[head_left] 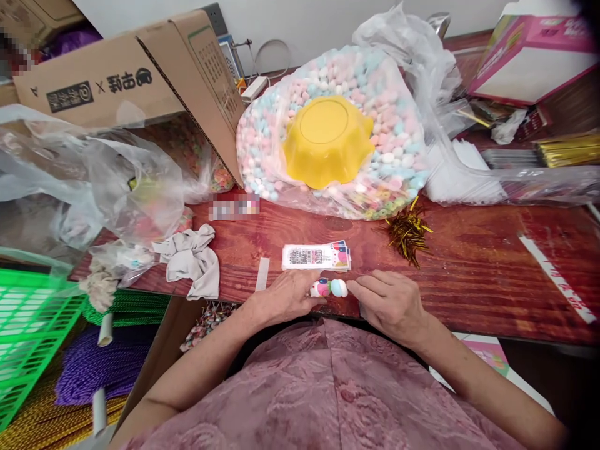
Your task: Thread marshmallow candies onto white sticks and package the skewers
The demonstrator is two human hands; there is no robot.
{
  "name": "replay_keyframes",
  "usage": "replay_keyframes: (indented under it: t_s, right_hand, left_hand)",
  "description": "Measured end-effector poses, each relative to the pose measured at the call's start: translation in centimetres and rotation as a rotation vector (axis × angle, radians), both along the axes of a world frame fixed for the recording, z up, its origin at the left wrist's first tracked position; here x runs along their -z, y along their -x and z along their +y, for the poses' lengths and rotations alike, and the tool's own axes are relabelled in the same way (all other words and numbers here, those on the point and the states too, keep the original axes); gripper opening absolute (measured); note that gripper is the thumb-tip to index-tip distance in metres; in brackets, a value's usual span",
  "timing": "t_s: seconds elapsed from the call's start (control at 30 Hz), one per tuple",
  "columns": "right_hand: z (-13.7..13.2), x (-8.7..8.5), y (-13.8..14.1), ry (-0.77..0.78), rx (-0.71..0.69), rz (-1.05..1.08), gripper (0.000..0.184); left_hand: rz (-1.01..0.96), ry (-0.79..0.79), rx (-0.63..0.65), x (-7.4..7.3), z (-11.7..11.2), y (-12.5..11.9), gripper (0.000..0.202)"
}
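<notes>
Near the front edge of the table, my left hand (295, 294) is closed around one end of a small candy packet (322, 288). A colourful printed label shows on it, and beside that lie pale blue and white candies (338, 288) with a bit of green. The fingers of my right hand (391, 304) are pinched together at the packet's other end. Just beyond my hands lies a stack of printed label strips (316, 256). A pile of gold twist ties (409, 234) sits further right.
A large clear bag of pastel candies (262, 137) carries an upturned yellow bowl (328, 140). Cardboard box (187, 81), plastic bags (131, 169) and a grey cloth (192, 259) lie left. White strips (462, 172) and a pink box (539, 53) stand right. Cord bundles (103, 362) hang below left.
</notes>
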State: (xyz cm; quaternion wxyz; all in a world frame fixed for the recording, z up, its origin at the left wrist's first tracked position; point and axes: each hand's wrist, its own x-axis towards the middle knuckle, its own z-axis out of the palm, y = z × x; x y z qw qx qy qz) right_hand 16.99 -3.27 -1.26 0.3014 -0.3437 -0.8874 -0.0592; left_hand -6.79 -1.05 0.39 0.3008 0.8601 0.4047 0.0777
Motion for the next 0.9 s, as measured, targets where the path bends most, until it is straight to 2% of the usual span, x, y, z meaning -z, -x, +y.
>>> replay_keyframes:
  t_s: [0.17, 0.23, 0.4, 0.53, 0.8, 0.9]
  right_hand:
    - [-0.4, -0.4, 0.3, 0.262, -0.043, 0.009, 0.024]
    - [-0.3, -0.9, 0.2, 0.296, -0.041, 0.059, 0.023]
    - [0.3, -2.0, -0.4, 0.116, -0.013, 0.079, 0.024]
    - [0.6, -2.0, -0.4, 0.027, -0.05, 0.041, 0.024]
    - [0.4, -1.1, 1.5, 0.07, -0.147, -0.02, 0.026]
    - [0.4, -1.0, 1.6, 0.117, -0.151, -0.057, 0.024]
  left_hand:
    - [0.273, -0.012, -0.048, 0.2, 0.0, -0.5, 0.024]
    - [0.336, -0.042, -0.053, 0.2, 0.1, -0.7, 0.021]
    - [0.299, 0.053, -0.035, -0.9, 0.2, -1.1, 0.029]
    - [0.205, 0.16, -0.017, -1.9, 0.3, -1.6, 0.034]
    - [0.091, 0.233, -0.023, -1.4, 0.3, -2.6, 0.03]
    - [0.093, 0.221, -0.067, -1.4, 0.3, -2.3, 0.028]
